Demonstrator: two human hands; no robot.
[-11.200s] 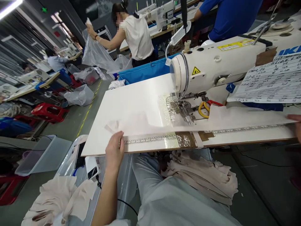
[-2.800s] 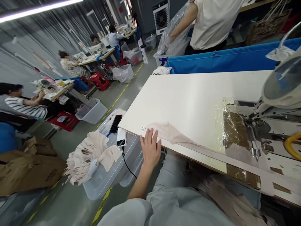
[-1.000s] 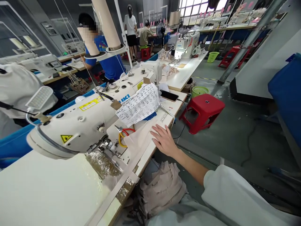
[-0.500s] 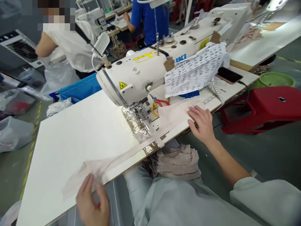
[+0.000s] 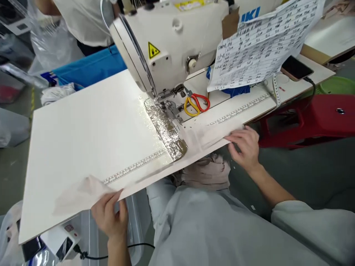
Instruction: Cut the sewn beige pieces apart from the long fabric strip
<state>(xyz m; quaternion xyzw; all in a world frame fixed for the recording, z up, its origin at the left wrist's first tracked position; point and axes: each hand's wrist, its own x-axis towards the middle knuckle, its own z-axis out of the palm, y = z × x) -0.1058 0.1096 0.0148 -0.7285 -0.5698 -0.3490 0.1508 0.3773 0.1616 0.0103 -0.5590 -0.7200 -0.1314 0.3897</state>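
Observation:
A long strip of pale pink fabric (image 5: 155, 175) stretches along the front edge of the sewing table (image 5: 83, 136). My left hand (image 5: 111, 214) pinches it near its left part, where a loose crumpled end lies on the tabletop. Farther right, my right hand (image 5: 245, 147) grips the other part between thumb and fingers at the table edge. Behind the strip stands a white sewing machine (image 5: 172, 44), its needle area above a shiny taped plate (image 5: 168, 133). Scissors (image 5: 196, 104) with red and yellow handles rest beside the needle area.
Ruler markings (image 5: 135, 166) run along the tabletop. A written paper sheet (image 5: 260, 48) leans at the machine, near a phone (image 5: 296, 68) with a cable. More pinkish fabric (image 5: 206, 171) lies on my lap. A red stool (image 5: 310, 118) stands right; a person (image 5: 85, 22) is behind the table.
My left hand has closed on the fabric and my right hand now grips it too. The strip has come toward the table's front edge, uncovering ruler markings. The view has moved closer to the machine.

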